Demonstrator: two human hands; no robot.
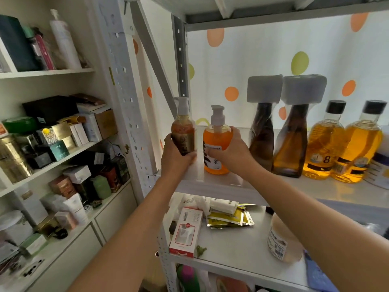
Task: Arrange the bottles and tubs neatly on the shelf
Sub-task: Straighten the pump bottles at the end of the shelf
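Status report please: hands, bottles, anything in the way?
Left hand grips brown pump bottle. Right hand grips orange pump bottle, standing on shelf. Other bottles stand to the right; nothing blocks.

This is a storeroom for toiletries and cosmetics; whether in a home or a shop cannot be told. A metal rack with slotted uprights fills the centre and right. It carries a row of amber bottles, with foil sachets and a red-and-white carton one level below. At left, white cupboard shelves are crammed with boxed products. A dotted curtain hangs behind the rack.
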